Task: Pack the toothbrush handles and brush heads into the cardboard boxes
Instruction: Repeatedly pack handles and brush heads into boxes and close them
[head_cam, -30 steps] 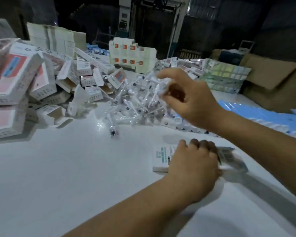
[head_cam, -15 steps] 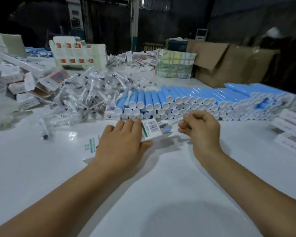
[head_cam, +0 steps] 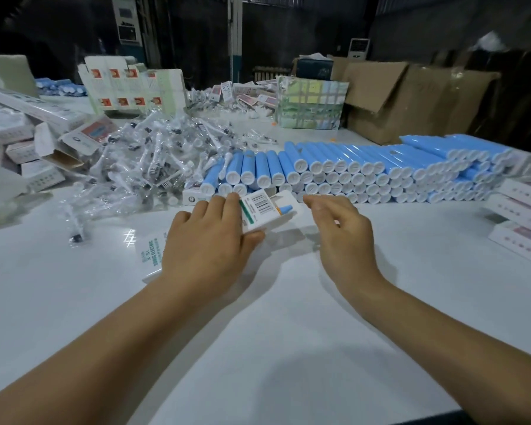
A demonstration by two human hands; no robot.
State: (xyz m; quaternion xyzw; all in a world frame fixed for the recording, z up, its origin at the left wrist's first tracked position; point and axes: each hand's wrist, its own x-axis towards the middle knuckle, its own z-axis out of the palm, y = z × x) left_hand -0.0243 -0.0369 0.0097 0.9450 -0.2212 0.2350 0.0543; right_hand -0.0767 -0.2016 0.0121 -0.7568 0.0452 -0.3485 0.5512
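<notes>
Our left hand (head_cam: pixel 206 240) gripped the cardboard box (head_cam: pixel 265 211) on the surface (head_cam: pixel 258 332). Our right hand (head_cam: pixel 341 228), just right of the box, had let go of its brush head and hung loosely curled, empty; a blue handle (head_cam: pixel 285 209) showed inside, so closing the flap probably came next.

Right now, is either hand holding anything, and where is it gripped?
The left hand grips the white cardboard box near its open end, fingers on top and thumb beneath. The right hand hovers beside it, holding nothing.
</notes>
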